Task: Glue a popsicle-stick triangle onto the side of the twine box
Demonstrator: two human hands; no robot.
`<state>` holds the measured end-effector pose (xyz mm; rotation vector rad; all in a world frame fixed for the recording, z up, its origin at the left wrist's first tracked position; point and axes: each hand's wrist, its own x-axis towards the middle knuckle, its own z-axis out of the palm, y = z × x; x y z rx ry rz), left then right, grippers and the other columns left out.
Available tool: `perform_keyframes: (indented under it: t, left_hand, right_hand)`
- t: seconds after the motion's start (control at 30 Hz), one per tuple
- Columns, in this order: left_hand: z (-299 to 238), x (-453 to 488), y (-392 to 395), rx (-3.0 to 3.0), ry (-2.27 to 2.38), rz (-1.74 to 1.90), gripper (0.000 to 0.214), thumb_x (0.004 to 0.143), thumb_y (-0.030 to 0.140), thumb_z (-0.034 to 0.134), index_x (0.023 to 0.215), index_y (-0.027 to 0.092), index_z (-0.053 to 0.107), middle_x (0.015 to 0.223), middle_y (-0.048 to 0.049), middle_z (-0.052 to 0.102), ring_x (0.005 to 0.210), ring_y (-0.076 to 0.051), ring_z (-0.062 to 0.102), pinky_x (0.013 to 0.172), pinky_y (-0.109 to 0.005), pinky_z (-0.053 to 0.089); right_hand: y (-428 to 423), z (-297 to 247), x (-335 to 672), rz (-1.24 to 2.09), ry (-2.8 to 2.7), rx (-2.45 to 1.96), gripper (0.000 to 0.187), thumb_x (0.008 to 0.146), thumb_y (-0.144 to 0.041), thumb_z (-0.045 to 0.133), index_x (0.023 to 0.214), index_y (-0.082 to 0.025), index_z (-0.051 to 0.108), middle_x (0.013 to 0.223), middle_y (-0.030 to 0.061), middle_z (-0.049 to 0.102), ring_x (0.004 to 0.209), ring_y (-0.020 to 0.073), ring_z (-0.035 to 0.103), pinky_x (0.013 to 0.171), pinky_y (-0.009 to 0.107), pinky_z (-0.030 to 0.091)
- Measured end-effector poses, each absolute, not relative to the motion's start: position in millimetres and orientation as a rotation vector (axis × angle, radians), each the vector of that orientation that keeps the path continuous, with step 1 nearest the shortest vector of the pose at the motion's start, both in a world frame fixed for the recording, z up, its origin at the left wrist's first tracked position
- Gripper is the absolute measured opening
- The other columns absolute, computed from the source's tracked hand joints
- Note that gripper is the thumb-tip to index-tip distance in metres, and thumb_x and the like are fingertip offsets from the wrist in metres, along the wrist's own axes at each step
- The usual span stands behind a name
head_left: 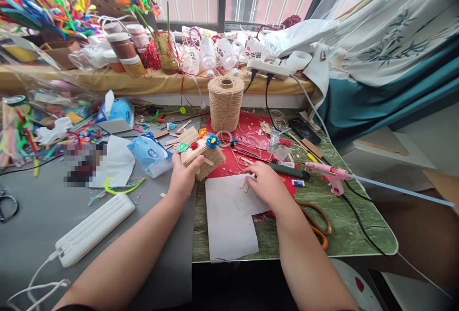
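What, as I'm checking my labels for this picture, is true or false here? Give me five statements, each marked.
1. The left hand holds a twine-wrapped box. True.
2. The glue gun is green. False: the glue gun is pink.
3. The right hand is over the white paper. True.
4. The twine spool lies on its side. False: the twine spool stands upright.
5. A blue flower decorates the box. True.

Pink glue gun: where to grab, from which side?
I'd grip the glue gun by its handle, right hand coming from the near side of the table. The handle juts toward the person; the nozzle points left and the blue glue stick extends right, so both should stay clear.
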<state>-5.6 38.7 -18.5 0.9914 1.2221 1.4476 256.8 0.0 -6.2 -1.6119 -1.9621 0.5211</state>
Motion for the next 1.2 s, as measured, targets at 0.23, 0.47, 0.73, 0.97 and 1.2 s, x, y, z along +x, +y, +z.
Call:
perform_keyframes:
  t: [0.23,0.47,0.73,0.97,1.2]
  left_hand:
    - [-23,-6,43,0.952,1.185,1.48,0.077,0.079,0.049,0.082,0.141,0.024,0.044,0.139,-0.0111,0.063,0.127,-0.029,0.063,0.106,-0.04,0.052]
    - [-25,-2,41,0.954,1.169,1.447,0.074,0.08,0.05,0.081,0.139,0.025,0.044,0.141,-0.0112,0.063,0.131,-0.03,0.062,0.107,-0.041,0.052]
    - [-22,0,39,0.965,1.14,1.446,0.073,0.08,0.05,0.082,0.137,0.024,0.044,0.142,-0.0125,0.062,0.132,-0.03,0.061,0.108,-0.041,0.051]
    - [-27,7,30,0.989,1.2,1.481,0.074,0.087,0.055,0.074,0.145,0.026,0.037,0.149,-0.0131,0.057,0.136,-0.028,0.059,0.111,-0.04,0.05]
    - [-17,23,7,1.132,1.293,1.517,0.085,0.087,0.055,0.075,0.151,0.028,0.025,0.151,-0.0142,0.055,0.131,-0.027,0.063,0.107,-0.038,0.052]
  right_hand:
    - [-2,-18,259,0.564,-2.122,-1.71,0.018,0.08,-0.017,0.082,0.095,-0.021,0.074,0.097,0.0067,0.066,0.094,0.0233,0.064,0.086,0.036,0.05]
    - [2,-18,260,0.644,-2.134,-1.71,0.01,0.084,-0.017,0.08,0.084,-0.02,0.071,0.096,0.0058,0.063,0.099,0.0232,0.06,0.09,0.037,0.048]
    - [-1,3,253,0.656,-2.138,-1.412,0.012,0.088,-0.009,0.07,0.089,-0.021,0.072,0.09,0.0038,0.068,0.092,0.0219,0.062,0.087,0.038,0.049]
    - [-18,6,206,1.232,-1.222,-1.054,0.022,0.088,-0.042,0.079,0.098,-0.024,0.073,0.084,0.0027,0.072,0.078,0.0188,0.067,0.074,0.035,0.056]
    - [-22,2,162,1.618,-0.627,-0.912,0.037,0.066,-0.044,0.095,0.083,-0.019,0.075,0.076,0.0034,0.077,0.067,0.0169,0.071,0.063,0.029,0.057]
